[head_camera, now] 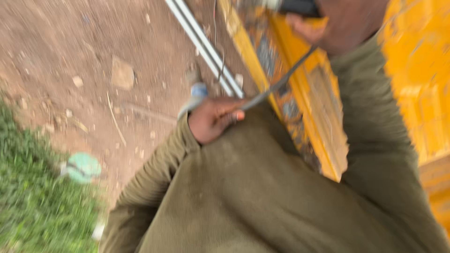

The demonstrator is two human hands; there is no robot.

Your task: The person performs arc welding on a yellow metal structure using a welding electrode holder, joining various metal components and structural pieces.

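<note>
Step in hand, as judged: feeding a thin grey cable (276,84) along a yellow frame (300,107).

1. Left hand (213,119): fingers curled, pinching the cable's lower end against the olive garment. Keep the pinch firm, thumb on top.
2. Right hand (337,23): closed round a dark object (300,7) at the top edge of the view. What the object is can't be told; frame is blurred.
3. Cable runs taut betw. both hands, crossing the worn yellow frame. Avoid dragging it over the chipped edge; abrasion risk.
4. White rails (201,44) lie on the bare dirt ground (70,42) near the left hand. Keep the cable clear of them.
5. Green round object (83,166) sits by the grass (33,201), well apart.
</note>
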